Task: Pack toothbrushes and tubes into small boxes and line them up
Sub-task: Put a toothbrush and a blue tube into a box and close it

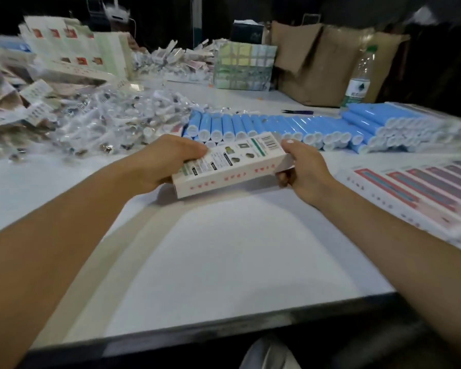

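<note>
The fingers [194,150] of the left hand [168,161] curl over the far edge of a small white printed cardboard box [232,166], with the thumb side underneath, while the right hand [304,169] pinches the opposite end, its thumb [290,145] on top and the other fingers tucked beneath by the end flap. Gripping it at both ends like this holds the long, narrow box level just above the white tabletop [224,257], barcode face up, and it probably lets the right hand work the end flap; whether that flap is tucked in or loose I cannot tell, nor whether the box is filled.

Just beyond the box lies a tight row of blue tubes with white caps [224,126], caps toward the person, so one can be drawn off without reaching far. The row runs rightward into a deeper stack. To the left of them a loose heap of toothbrushes in clear plastic wrappers [104,121] sits within the left hand's reach. On the right edge of the tabletop, finished boxes with red and dark panels [423,193] lie side by side in a line, likely where this one is bound.

Farther back stand flat unfolded box blanks [75,49], a brown cardboard carton [322,65] and a clear plastic water bottle [359,75].
</note>
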The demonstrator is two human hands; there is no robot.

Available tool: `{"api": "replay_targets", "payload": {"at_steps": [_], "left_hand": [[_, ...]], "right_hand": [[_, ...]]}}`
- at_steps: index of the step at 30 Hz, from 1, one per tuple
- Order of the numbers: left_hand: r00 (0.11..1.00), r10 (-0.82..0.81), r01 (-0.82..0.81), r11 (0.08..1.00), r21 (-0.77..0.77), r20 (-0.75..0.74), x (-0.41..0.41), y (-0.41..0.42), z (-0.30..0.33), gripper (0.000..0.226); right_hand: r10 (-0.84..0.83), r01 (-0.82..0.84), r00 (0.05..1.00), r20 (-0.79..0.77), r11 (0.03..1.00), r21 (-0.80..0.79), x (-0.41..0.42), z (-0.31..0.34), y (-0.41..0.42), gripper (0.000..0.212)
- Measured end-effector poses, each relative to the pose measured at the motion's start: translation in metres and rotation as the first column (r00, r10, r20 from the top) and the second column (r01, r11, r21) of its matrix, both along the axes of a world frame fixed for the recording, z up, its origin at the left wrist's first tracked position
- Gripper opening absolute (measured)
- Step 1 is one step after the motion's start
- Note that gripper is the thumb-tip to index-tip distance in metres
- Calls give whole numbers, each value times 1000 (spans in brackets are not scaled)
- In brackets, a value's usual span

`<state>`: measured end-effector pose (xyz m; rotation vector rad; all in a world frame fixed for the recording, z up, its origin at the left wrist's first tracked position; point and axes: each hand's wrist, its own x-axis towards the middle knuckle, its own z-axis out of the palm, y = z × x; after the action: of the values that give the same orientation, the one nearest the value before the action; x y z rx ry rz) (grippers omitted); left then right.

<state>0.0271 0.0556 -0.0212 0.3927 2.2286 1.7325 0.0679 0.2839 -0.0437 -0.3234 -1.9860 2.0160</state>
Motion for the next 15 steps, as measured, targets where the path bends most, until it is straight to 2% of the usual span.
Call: {"api": "replay_targets", "payload": {"at_steps": [3,5,6,8,10,11,13,15], "left_hand": [[992,75,-79,996,-40,-105,0,-1,-7,18],[940,47,-125,969,-213,-337,4,-3,-11,16],[879,-7,-192,910,-367,-477,4,-4,-11,18],[735,-186,-385,677,-627,-652,12,0,-7,39],[627,-351,-512,487,-708,-695,19,11,-8,74],[592,-412,-538,438,-720,-693,23,19,-10,86],[594,-447,-544,389,-743,-669,28,31,-13,94],[604,-443,-544,379,-749,-662,29,36,-17,90]], "right_hand": [[-5,5,1000,14,998,59,-1,-2,2,25],[-4,1,1000,29,994,113,-2,-4,1,26],[1,-5,1000,30,991,132,-2,-4,-1,27],[14,-19,999,35,988,155,-1,-6,-4,27],[29,-35,999,37,985,168,-1,-6,-7,27],[32,-38,999,36,984,173,-1,-6,-7,27],[41,-47,998,37,980,193,0,-5,-8,24],[56,-64,997,45,975,215,3,-4,-9,19]]}}
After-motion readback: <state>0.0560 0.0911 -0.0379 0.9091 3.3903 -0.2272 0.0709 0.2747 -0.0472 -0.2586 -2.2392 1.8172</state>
